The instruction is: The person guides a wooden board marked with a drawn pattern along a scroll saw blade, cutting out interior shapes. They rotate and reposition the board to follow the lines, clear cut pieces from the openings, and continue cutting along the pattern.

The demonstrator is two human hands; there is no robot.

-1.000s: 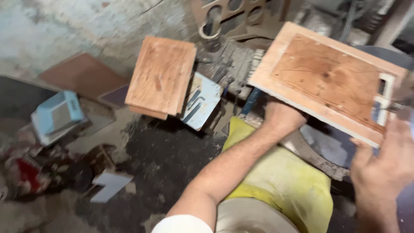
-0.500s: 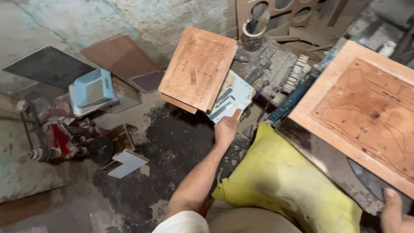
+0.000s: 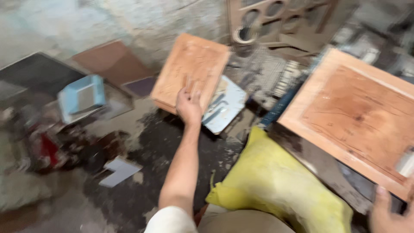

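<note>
On the dusty floor (image 3: pixel 129 203), a small carved wooden panel (image 3: pixel 189 69) is leaning against clutter. The left hand (image 3: pixel 189 105) is touching its lower edge, fingers spread. The right hand (image 3: pixel 390 213) is gripping 1 larger wooden panel (image 3: pixel 358 112) by its corner, steadying it above a yellow sack (image 3: pixel 276 185).

Two reddish wooden panels can be seen, both matt and unvarnished-looking: the small wooden panel (image 3: pixel 189 71), touched by the left hand (image 3: pixel 189 105), and a larger framed wooden board (image 3: pixel 358 116) off to its right, gripped at the bottom corner by the right hand (image 3: pixel 390 211). Below and right of the small panel, a yellow sack (image 3: pixel 276 185) in a woven, slightly shiny plastic-like fabric is slumped. The floor (image 3: pixel 142 190) below the small panel comes across as rough, dark and gritty, and everything's pretty blurred.
</note>
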